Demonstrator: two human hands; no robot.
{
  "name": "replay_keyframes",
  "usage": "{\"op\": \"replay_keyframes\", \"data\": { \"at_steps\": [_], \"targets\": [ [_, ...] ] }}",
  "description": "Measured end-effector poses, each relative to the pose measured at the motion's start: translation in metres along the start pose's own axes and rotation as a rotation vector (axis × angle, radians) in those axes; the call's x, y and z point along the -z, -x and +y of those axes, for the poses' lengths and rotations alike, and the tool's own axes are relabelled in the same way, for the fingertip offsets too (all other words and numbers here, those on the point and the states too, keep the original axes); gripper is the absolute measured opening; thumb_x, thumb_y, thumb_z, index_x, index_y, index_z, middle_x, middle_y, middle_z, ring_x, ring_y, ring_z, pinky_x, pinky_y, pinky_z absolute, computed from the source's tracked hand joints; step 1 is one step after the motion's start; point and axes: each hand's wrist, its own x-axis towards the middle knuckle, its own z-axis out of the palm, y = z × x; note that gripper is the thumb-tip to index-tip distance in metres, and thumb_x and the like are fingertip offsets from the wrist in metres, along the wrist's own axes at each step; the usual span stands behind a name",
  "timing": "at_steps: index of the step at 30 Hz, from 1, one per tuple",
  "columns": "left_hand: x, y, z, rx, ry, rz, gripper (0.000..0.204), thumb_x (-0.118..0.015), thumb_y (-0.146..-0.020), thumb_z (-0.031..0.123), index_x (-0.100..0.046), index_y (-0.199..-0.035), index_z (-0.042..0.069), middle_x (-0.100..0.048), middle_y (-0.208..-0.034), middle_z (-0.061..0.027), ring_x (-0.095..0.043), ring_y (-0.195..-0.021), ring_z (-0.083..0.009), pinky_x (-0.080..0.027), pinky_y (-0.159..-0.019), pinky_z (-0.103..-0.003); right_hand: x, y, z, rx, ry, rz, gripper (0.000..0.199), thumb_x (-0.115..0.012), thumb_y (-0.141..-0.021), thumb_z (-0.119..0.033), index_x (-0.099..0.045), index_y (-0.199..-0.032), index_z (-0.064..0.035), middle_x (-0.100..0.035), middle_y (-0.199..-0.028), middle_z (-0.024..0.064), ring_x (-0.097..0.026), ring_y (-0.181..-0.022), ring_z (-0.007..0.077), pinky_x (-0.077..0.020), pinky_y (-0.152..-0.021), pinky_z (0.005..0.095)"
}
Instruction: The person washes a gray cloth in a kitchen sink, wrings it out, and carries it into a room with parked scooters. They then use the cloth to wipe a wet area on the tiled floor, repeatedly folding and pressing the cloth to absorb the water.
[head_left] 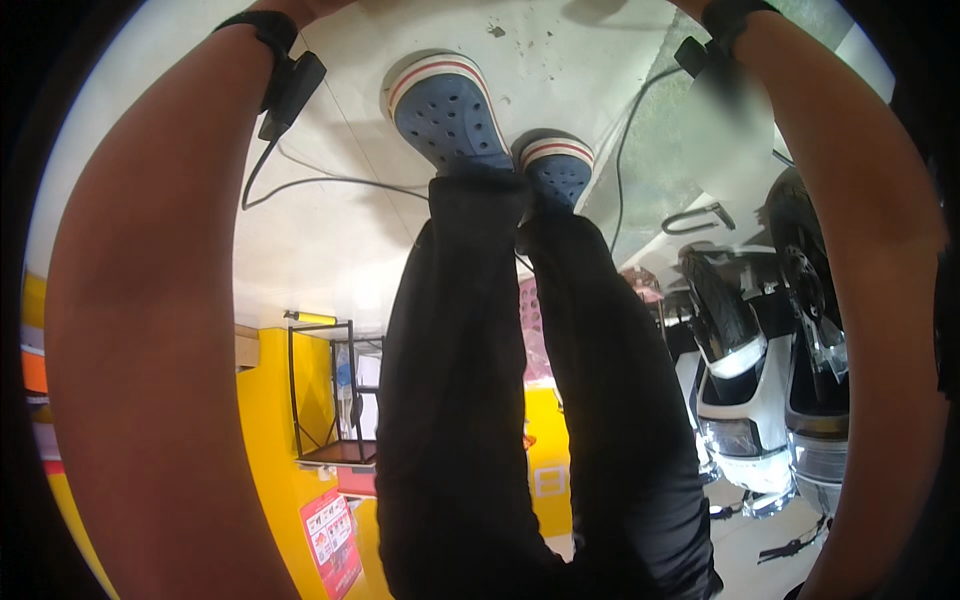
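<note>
Both my arms reach up along the sides of the head view. At the top edge only a sliver of my left hand (312,8) shows, with its fingers cut off. Nearly all of my right hand (692,5) is outside the picture too, so whatever either one holds is hidden. Black wristbands with small dark devices sit on the left wrist (290,95) and the right wrist (693,56). A thin black cable (330,181) runs from the left device toward my legs, and another cable (622,150) hangs from the right one.
My blue clogs (450,115) stand on a pale, speckled floor (340,240). Several scooters (745,400) with black tyres are at the right, near a U-shaped lock (700,218). At the left, a black metal rack (322,400) stands by a yellow wall (255,430) with a red-and-white poster (330,540).
</note>
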Motion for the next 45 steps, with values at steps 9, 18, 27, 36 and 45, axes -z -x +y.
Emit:
{"op": "replay_keyframes", "data": {
  "at_steps": [9,18,27,36,45],
  "targets": [
    [0.007,-0.006,0.005,0.011,-0.042,-0.078,0.086,-0.063,-0.083,0.044,-0.036,-0.153,0.002,-0.027,-0.163,-0.0189,-0.023,-0.152,-0.0353,-0.015,-0.124,-0.051,0.004,0.007,-0.002,0.003,-0.015,0.040,0.065,-0.056,-0.092,-0.037,-0.042,-0.154,-0.0211,-0.035,-0.162,0.0033,-0.029,-0.150,0.0309,-0.0249,-0.121,0.0526],
    [0.003,-0.007,0.006,0.036,-0.020,-0.069,0.085,-0.063,-0.082,0.045,-0.040,-0.151,0.001,-0.031,-0.160,-0.0196,-0.024,-0.151,-0.0378,-0.017,-0.123,-0.055,-0.003,0.008,0.000,-0.024,-0.108,0.059,0.063,-0.056,-0.092,-0.039,-0.045,-0.152,-0.0229,-0.037,-0.161,0.0018,-0.030,-0.150,0.0294,-0.0238,-0.121,0.0522],
    [0.003,-0.007,0.003,0.018,0.024,0.033,0.077,-0.065,-0.085,0.039,-0.042,-0.151,0.007,-0.035,-0.159,-0.0155,-0.031,-0.148,-0.0353,-0.022,-0.121,-0.053,0.001,0.007,0.002,-0.057,-0.100,0.049,0.060,-0.049,-0.094,-0.043,-0.046,-0.151,-0.0230,-0.037,-0.161,0.0019,-0.029,-0.151,0.0286,-0.0217,-0.122,0.0525],
    [-0.007,-0.005,-0.001,-0.008,0.026,0.146,0.062,-0.058,-0.094,0.030,-0.043,-0.153,0.014,-0.035,-0.161,-0.0049,-0.032,-0.149,-0.0278,-0.024,-0.122,-0.049,0.006,0.006,0.005,-0.043,-0.089,0.032,0.061,-0.050,-0.094,-0.044,-0.045,-0.151,-0.0222,-0.037,-0.161,0.0023,-0.029,-0.150,0.0292,-0.0212,-0.122,0.0522],
    [-0.013,-0.002,0.002,-0.004,-0.015,0.138,0.061,-0.052,-0.097,0.032,-0.039,-0.155,0.017,-0.034,-0.162,-0.0049,-0.029,-0.150,-0.0275,-0.020,-0.124,-0.048,0.001,0.011,0.004,-0.035,-0.094,0.091,0.061,-0.051,-0.094,-0.042,-0.046,-0.151,-0.0214,-0.038,-0.160,0.0045,-0.031,-0.150,0.0306,-0.0214,-0.122,0.0517]
  ]
}}
